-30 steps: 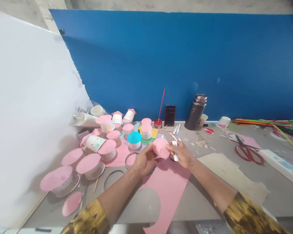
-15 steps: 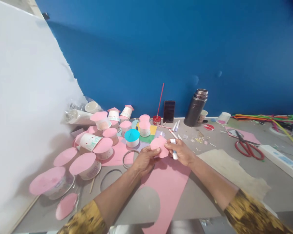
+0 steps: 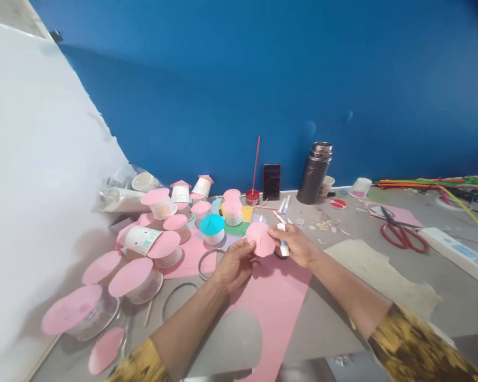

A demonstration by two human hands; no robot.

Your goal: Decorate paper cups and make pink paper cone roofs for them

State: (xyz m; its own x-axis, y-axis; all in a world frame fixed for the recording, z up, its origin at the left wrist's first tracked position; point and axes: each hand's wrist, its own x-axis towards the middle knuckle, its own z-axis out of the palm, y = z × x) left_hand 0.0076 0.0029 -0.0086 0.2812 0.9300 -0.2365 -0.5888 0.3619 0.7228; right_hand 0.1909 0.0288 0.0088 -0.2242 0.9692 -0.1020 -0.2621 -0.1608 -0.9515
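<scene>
A round pink paper disc is held up between my two hands, over a large pink paper sheet with a round piece cut out of it. My left hand pinches the disc's lower left edge between thumb and fingers. My right hand pinches its right edge and also keeps a small white-and-blue tube, looking like a glue stick, upright in the fingers. Left of my hands stands a paper cup with a blue paper disc on top. A grey tape ring lies beside my left wrist.
Several paper cups with pink discs crowd the left side. A dark thermos, a phone and a red base with a stick stand along the blue wall. Red-handled scissors and a white power strip lie right.
The pink disc has turned to show more of its round face, with my left fingers lower on its edge. The whole view has shifted slightly.
</scene>
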